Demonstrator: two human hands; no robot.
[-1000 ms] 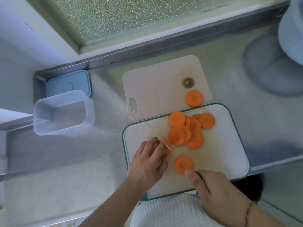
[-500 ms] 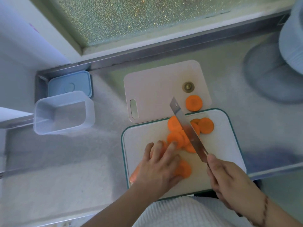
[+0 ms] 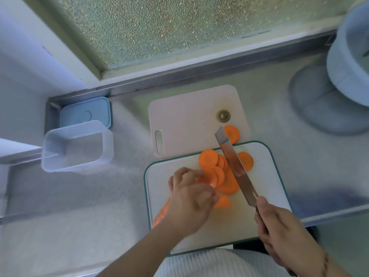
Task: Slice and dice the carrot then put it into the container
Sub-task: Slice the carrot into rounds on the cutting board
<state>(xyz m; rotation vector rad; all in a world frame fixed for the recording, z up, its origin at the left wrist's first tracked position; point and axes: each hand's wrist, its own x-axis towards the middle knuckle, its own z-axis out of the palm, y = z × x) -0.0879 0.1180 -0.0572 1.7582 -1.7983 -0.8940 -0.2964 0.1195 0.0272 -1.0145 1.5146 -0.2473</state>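
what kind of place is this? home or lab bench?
Most likely a home kitchen counter under a frosted window. Cues: a metal worktop, a white cutting board with carrot slices, and a clear plastic container beside its blue lid.

We note both forearms bare, no sleeves visible to the near edge of view. The right wrist carries a thin dark braided band [image 3: 325, 262]. At the near centre we record a white ribbed knit garment [image 3: 201, 263] covering the torso. No rings seen.
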